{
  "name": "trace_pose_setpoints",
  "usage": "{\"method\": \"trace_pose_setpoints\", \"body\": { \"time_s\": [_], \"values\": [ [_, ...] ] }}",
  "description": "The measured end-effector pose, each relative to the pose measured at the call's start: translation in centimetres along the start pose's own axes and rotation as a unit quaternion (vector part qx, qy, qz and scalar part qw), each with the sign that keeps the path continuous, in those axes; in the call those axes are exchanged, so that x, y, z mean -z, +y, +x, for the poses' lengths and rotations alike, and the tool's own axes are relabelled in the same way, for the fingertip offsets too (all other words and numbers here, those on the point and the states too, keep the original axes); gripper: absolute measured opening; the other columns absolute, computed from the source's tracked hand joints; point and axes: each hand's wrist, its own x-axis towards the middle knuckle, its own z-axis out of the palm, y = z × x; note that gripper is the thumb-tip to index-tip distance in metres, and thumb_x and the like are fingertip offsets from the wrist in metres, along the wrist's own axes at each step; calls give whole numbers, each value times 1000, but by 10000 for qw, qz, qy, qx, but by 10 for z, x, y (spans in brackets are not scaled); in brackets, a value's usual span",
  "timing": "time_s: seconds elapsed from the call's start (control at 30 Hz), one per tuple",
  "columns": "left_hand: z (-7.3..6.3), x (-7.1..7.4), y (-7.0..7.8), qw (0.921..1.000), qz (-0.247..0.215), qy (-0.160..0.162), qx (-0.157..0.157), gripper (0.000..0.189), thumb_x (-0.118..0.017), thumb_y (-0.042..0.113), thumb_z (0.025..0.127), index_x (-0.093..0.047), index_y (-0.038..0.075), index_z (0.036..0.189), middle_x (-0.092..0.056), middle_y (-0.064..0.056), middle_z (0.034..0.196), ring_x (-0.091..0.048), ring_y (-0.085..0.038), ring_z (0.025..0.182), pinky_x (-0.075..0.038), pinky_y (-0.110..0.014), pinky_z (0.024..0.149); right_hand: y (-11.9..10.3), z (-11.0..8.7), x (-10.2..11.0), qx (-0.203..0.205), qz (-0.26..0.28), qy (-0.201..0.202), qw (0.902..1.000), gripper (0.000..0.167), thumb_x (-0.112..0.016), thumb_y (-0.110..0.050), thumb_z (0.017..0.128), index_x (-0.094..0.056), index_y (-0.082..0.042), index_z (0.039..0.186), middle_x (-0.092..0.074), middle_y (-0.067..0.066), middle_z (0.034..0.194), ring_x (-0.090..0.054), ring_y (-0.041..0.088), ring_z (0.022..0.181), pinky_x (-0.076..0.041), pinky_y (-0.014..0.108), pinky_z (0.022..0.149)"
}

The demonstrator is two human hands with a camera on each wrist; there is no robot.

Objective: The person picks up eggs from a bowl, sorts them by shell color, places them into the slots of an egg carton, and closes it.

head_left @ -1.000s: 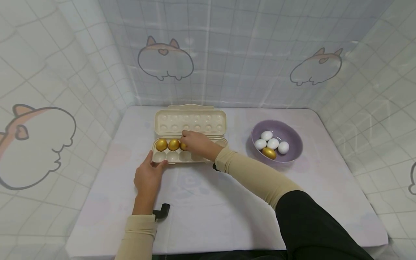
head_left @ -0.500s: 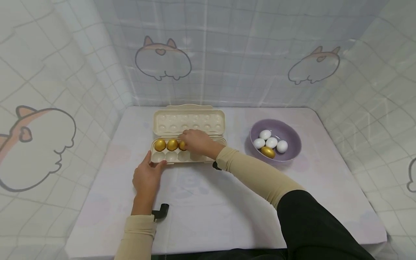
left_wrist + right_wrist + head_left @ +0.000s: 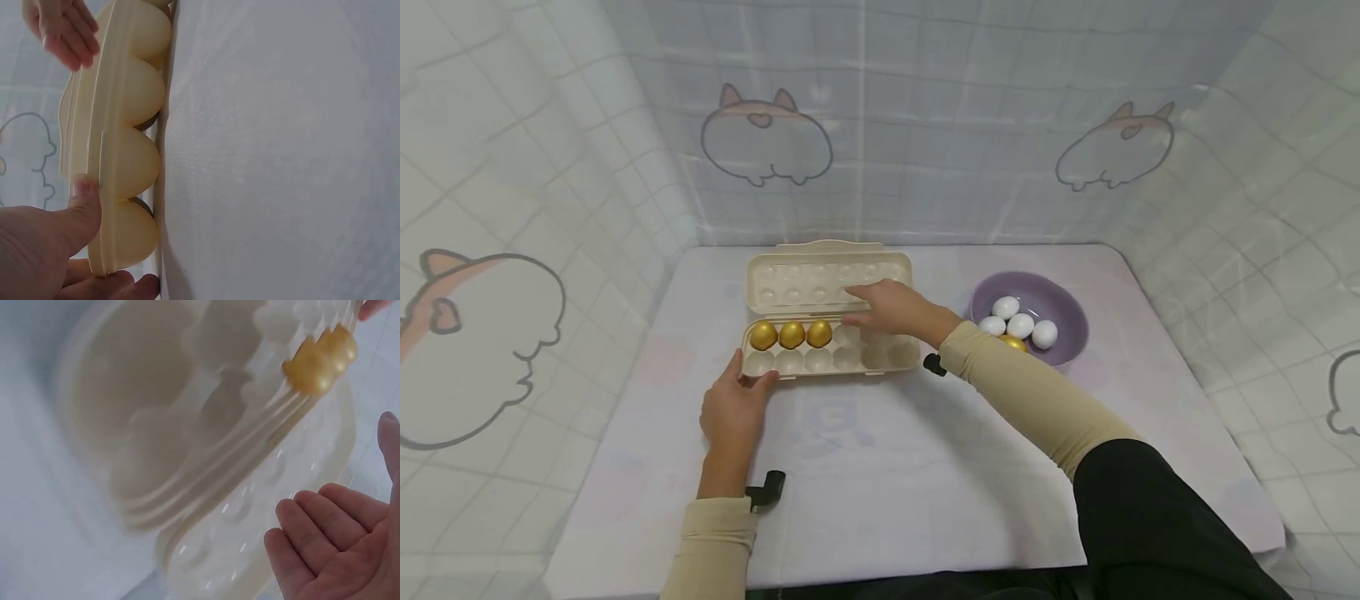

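Observation:
A cream egg carton [image 3: 846, 359] lies with its lid [image 3: 829, 279] folded back. Three gold eggs [image 3: 792, 335] fill the left end of its back row; the front row holds none. My left hand [image 3: 735, 414] grips the carton's left end, the thumb [image 3: 84, 203] on the front side and the fingers round the end in the left wrist view. Above the carton's right half and the lid hovers my right hand [image 3: 901, 312]. In the right wrist view its palm [image 3: 350, 569] is bare and the fingers are extended, holding nothing.
Right of the carton stands a purple bowl [image 3: 1069, 315] with several white eggs [image 3: 1020, 325] and one gold egg [image 3: 1013, 342], partly covered by the right sleeve [image 3: 1022, 392]. A pale cloth [image 3: 842, 500] covers the table; patterned curtains [image 3: 925, 150] surround it.
My right hand has let go of the third gold egg, leaving it in the back row, and has moved right with its fingers extended. My left hand keeps its grip on the carton.

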Motion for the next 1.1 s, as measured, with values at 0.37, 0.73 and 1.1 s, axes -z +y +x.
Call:
{"method": "trace_pose_setpoints", "body": {
  "time_s": [0.37, 0.73, 1.1],
  "values": [
    [4, 7, -5, 10000, -5, -70, 40, 83, -78, 41, 96, -38, 18, 164, -59, -17, 152, -53, -43, 145, -43, -64, 115, 50, -39, 23, -568, 368, 396, 9969, 73, -58, -58, 104, -48, -11, 159, -61, 14, 154, -61, 35, 140, -45, 48, 121],
    [10, 17, -14, 9996, 20, -229, 151, 84, -75, 44, 97, -33, 21, 167, -63, -18, 149, -54, -43, 145, -41, -64, 116, 89, -77, 41, -1234, 484, 493, 9899, 70, -59, -51, 106, -44, -9, 161, -56, 15, 158, -57, 35, 144, -45, 52, 121],
    [12, 20, -15, 9992, 63, -281, 272, 85, -75, 46, 97, -30, 23, 167, -57, -17, 153, -51, -43, 148, -39, -66, 117, 119, -109, 45, -1514, 470, 354, 9867, 61, -59, -38, 108, -49, -2, 156, -59, 19, 154, -56, 39, 143, -44, 55, 121]
  ]
}}
